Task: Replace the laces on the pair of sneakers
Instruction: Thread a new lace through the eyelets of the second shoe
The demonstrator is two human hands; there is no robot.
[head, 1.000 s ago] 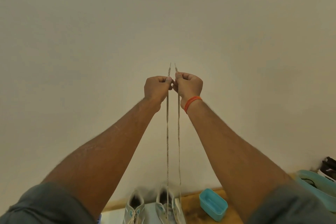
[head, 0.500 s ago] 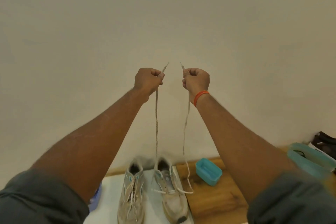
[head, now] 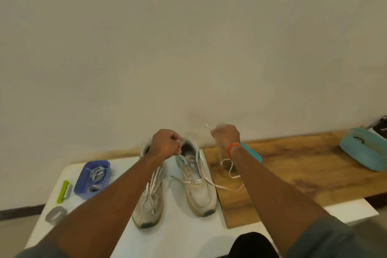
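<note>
Fingers of both hands — left hand [head: 167, 144], right hand [head: 226, 135] — pinch the lace [head: 225, 170] ends above the right sneaker [head: 198, 184].

The two worn off-white sneakers, the left one [head: 149, 201] and the right one [head: 198, 184], look like matt cloth and mesh, scuffed and greyed, with yellowed rubbery soles. The flat off-white lace [head: 228, 174] looks like woven cloth, limp and matt. They stand on a smooth white worktop [head: 184, 234] with a dull sheen. Beside it lies a brown wooden board [head: 293, 172], its grain plain, its finish lightly glossy. The blue rectangular tub [head: 82, 182] looks like smooth translucent plastic. The small turquoise tray [head: 252, 153] and the large turquoise tray [head: 362, 153] look like matt plastic. The grey tape roll [head: 56, 214] has a dull shine. The orange wristband [head: 232, 147] looks rubbery. The beige wall [head: 188, 48] is matt.
</note>
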